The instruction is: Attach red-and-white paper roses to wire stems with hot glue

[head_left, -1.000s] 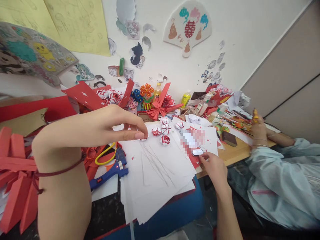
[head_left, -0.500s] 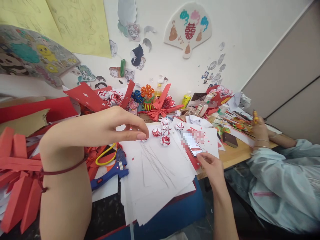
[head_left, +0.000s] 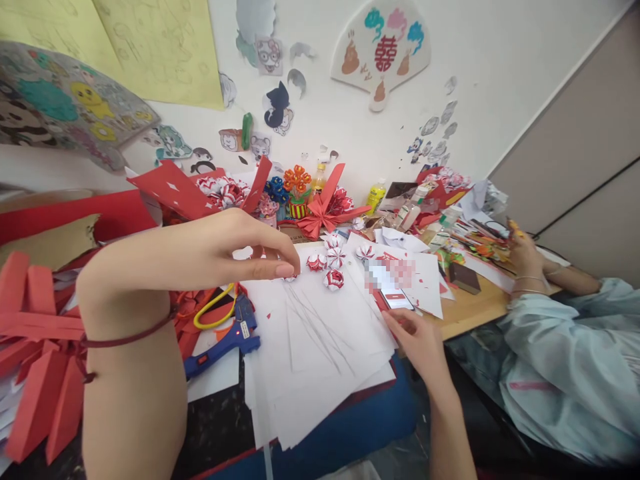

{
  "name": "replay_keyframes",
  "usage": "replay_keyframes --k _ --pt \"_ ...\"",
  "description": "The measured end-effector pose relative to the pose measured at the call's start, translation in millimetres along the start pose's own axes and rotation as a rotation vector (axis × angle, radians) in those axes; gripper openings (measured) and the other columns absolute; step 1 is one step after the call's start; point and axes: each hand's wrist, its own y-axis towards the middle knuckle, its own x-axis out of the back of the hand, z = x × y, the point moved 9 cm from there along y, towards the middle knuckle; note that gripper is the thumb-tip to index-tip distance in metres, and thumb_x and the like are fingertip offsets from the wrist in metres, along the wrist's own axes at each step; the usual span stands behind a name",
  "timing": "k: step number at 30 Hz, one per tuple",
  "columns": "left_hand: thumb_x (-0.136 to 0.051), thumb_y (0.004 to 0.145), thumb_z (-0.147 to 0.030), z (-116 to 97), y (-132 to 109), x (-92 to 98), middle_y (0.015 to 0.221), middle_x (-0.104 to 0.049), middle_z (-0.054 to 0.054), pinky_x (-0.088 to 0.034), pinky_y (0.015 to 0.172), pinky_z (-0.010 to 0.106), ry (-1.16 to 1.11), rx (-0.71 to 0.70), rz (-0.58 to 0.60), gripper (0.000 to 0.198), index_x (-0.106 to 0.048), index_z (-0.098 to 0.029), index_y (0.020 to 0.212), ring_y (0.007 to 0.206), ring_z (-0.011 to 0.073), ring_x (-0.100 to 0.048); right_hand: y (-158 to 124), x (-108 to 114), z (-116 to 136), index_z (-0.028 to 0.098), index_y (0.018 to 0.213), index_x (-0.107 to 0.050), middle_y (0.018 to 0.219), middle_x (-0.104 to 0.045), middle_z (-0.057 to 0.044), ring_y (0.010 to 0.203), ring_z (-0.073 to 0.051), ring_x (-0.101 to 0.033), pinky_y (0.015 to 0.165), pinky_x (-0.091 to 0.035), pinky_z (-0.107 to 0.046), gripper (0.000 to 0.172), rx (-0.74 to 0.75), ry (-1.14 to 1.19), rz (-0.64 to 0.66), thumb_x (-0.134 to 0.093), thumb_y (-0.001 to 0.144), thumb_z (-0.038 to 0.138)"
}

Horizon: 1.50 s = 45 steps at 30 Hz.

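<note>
My left hand (head_left: 255, 250) reaches over the white paper sheets (head_left: 320, 387), thumb and fingertips pinched on a red-and-white paper flower (head_left: 291, 276) that is mostly hidden beneath them. Several similar paper flowers (head_left: 334, 280) sit just right of it. Thin wires (head_left: 320, 327) lie across the sheets. At the right, my right hand (head_left: 415, 333) is near the lower edge of a phone (head_left: 395, 295), fingers slightly apart with nothing visible between them. A blue glue gun (head_left: 227, 343) and yellow-handled scissors (head_left: 215, 316) lie below my left wrist.
Folded red paper strips (head_left: 40, 353) are heaped at the left. Bouquets (head_left: 225, 190) and bottles (head_left: 375, 197) line the wall. Another person's hand (head_left: 525, 253) holds something orange at the right, near a dark box (head_left: 464, 278).
My right hand has drawn back slightly from the phone's lower edge, down and left. My left hand has hardly moved. The whole view has shifted slightly.
</note>
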Motion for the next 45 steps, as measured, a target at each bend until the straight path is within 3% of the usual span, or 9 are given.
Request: replay_keyframes --k 5,10,15,22,32,37,39,42,45 --pt "-0.054 0.098 -0.033 3 -3 2.6 0.087 -0.071 -0.004 -0.047 0.065 0.011 0.001 -0.027 -0.015 0.021 -0.073 -0.024 0.102 0.073 0.0058 -0.064 38 36 -42 0.02 0.092 -0.075 0.079 -0.072 -0.006 0.064 -0.021 -0.062 0.066 -0.043 -0.033 0.043 -0.012 -0.168 -0.179 -0.057 0.083 0.058" --pt "-0.054 0.098 -0.034 3 -2 2.9 0.089 -0.072 -0.003 -0.048 0.067 0.011 0.017 -0.043 -0.025 0.022 -0.073 -0.023 0.105 0.075 0.006 -0.065 88 29 -63 0.021 0.089 -0.075 0.081 -0.073 -0.005 0.06 -0.018 -0.057 0.064 -0.039 -0.032 0.04 0.054 -0.303 -0.061 -0.056 0.08 0.054" --pt "-0.052 0.1 -0.032 8 0 -1.7 0.092 -0.072 -0.001 -0.047 0.068 0.014 0.004 0.05 0.026 0.024 -0.072 -0.021 0.107 0.078 0.0081 -0.063 115 20 -67 0.02 0.083 -0.076 0.079 -0.073 -0.006 0.072 -0.022 -0.063 0.065 -0.038 -0.031 0.035 0.015 -0.299 -0.005 -0.066 0.075 0.052" --pt "-0.053 0.099 -0.032 7 -1 -1.4 0.09 -0.072 -0.001 -0.048 0.068 0.015 -0.018 0.045 0.023 0.023 -0.073 -0.02 0.103 0.076 0.0085 -0.063 132 9 -88 0.019 0.081 -0.076 0.079 -0.074 -0.006 0.071 -0.022 -0.064 0.064 -0.038 -0.03 0.035 -0.027 -0.281 0.04 -0.07 0.069 0.051" --pt "-0.052 0.1 -0.035 7 -3 -0.5 0.088 -0.071 -0.002 -0.047 0.068 0.015 0.007 0.04 0.018 0.025 -0.072 -0.021 0.105 0.076 0.0081 -0.063 129 31 -101 0.012 0.086 -0.077 0.078 -0.074 -0.013 0.069 -0.024 -0.061 0.062 -0.037 -0.033 0.042 -0.124 -0.306 -0.135 -0.066 0.07 0.05" --pt "-0.052 0.1 -0.033 7 -1 2.8 0.091 -0.072 -0.001 -0.045 0.067 0.016 0.011 0.052 0.004 0.025 -0.072 -0.02 0.107 0.075 0.0084 -0.062 103 38 -43 0.014 0.089 -0.076 0.08 -0.074 -0.011 0.072 -0.024 -0.063 0.067 -0.043 -0.033 0.044 -0.018 -0.165 -0.177 -0.061 0.078 0.054" --pt "-0.05 0.1 -0.035 10 1 10.1 0.086 -0.072 -0.001 -0.043 0.065 0.018 0.087 0.089 -0.079 0.027 -0.072 -0.021 0.105 0.07 0.0084 -0.059 84 25 6 0.015 0.087 -0.075 0.08 -0.073 -0.009 0.071 -0.021 -0.063 0.065 -0.045 -0.03 0.043 0.092 0.096 -0.015 -0.062 0.081 0.056" --pt "-0.049 0.098 -0.039 16 -2 27.8 0.075 -0.068 -0.001 -0.038 0.061 0.023 0.307 0.183 -0.277 0.031 -0.073 -0.02 0.095 0.062 0.0102 -0.054 50 -6 93 0.018 0.079 -0.073 0.075 -0.071 -0.004 0.07 -0.018 -0.063 0.065 -0.046 -0.027 0.036 0.281 0.199 0.328 -0.06 0.088 0.051" --pt "-0.044 0.098 -0.036 18 -8 39.3 0.062 -0.061 -0.001 -0.035 0.063 0.026 0.471 0.269 -0.392 0.033 -0.07 -0.019 0.086 0.057 0.0106 -0.047 36 -18 160 0.021 0.088 -0.074 0.081 -0.072 -0.002 0.074 -0.016 -0.064 0.066 -0.046 -0.026 0.028 0.439 0.189 0.382 -0.058 0.092 0.044"
